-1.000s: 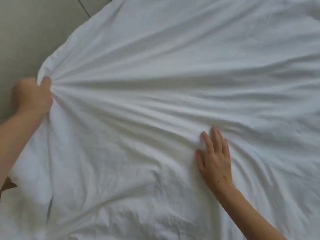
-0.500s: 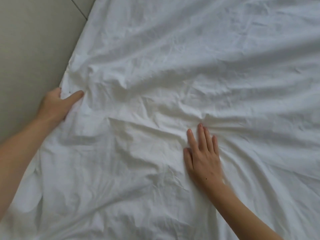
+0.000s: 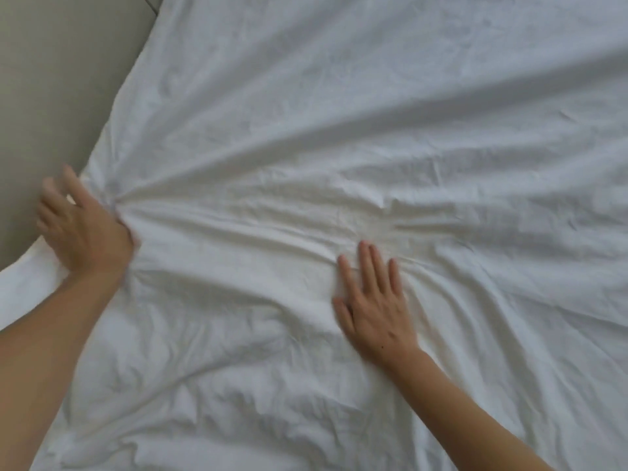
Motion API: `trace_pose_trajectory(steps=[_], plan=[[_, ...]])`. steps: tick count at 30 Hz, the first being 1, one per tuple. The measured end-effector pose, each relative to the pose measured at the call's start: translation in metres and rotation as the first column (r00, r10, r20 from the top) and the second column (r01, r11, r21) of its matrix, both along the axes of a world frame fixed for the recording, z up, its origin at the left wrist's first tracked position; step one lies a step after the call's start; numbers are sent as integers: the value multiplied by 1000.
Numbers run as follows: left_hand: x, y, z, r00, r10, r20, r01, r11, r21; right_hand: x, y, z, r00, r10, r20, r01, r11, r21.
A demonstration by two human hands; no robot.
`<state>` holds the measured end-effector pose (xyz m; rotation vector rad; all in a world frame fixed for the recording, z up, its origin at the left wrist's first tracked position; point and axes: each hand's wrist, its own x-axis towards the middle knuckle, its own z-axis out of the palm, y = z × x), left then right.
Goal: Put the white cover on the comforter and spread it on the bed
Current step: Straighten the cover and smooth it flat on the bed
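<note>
White cover under flat right hand, left hand at its edge.

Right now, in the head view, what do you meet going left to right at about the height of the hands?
Floor → left hand, gripping the bunched edge of the white cover → creases fanning across the cover → right hand, flat on the cover → more wrinkled cover out to the right edge.
</note>
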<state>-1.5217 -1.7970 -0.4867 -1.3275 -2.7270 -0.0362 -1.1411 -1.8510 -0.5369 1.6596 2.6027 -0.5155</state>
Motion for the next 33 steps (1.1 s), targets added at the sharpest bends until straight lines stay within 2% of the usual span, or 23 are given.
trace_pose_trajectory(steps=[2, 4, 6, 7, 8, 9, 10, 12, 13, 15, 17, 18, 20, 24, 26, 29, 31, 33], plan=[[38, -16, -3, 976, -217, -19, 218, 971, 100, -11, -32, -1, 997, 77, -19, -78, 997, -17], [86, -38, -8, 876, -479, 54, 468, 873, 141, -31, -69, 2, 990, 123, -74, -129, 989, -78], [131, -67, -22, 728, -670, 147, 662, 742, 103, -54, -112, 5, 964, 236, -125, -251, 960, -124], [147, -83, -29, 667, -721, 186, 727, 685, 51, -66, -135, 9, 938, 323, -125, -339, 931, -138], [153, -98, -35, 643, -736, 212, 754, 656, -10, -77, -155, 15, 902, 419, -107, -432, 885, -175], [158, -112, -42, 651, -726, 222, 751, 659, -47, -81, -174, 22, 863, 500, -78, -504, 839, -205], [155, -123, -45, 695, -686, 216, 712, 698, -73, -81, -186, 27, 833, 550, -60, -548, 805, -227], [152, -142, -47, 807, -560, 187, 582, 809, -87, -55, -191, 32, 828, 559, -41, -554, 805, -213], [150, -145, -44, 844, -505, 183, 526, 845, -95, -34, -183, 29, 863, 503, -55, -504, 845, -180], [163, -150, -37, 890, -399, 223, 427, 899, -100, 28, -164, 22, 954, 291, -76, -299, 947, -121], [189, -158, -32, 907, -331, 262, 362, 928, -81, 105, -152, 13, 994, 105, -16, -105, 992, -64], [204, -165, -31, 901, -347, 259, 377, 923, -78, 143, -149, 9, 999, 27, 28, -25, 998, -60], [248, -189, -32, 859, -439, 263, 472, 878, -77, 220, -156, 8, 984, -146, 100, 151, 987, -46], [380, -240, -40, 736, -604, 306, 650, 756, -71, 367, -209, 4, 873, -441, 207, 457, 889, -33], [456, -265, -43, 622, -713, 324, 763, 645, -43, 429, -248, 7, 834, -503, 228, 525, 850, -46], [571, -304, -47, 451, -814, 366, 881, 473, -32, 501, -303, 16, 841, -490, 231, 508, 861, -21], [647, -332, -44, 398, -827, 397, 910, 411, -56, 541, -337, 22, 854, -469, 223, 490, 870, -46], [705, -353, -39, 400, -801, 446, 912, 398, -103, 574, -358, 25, 878, -436, 197, 455, 888, -63]])
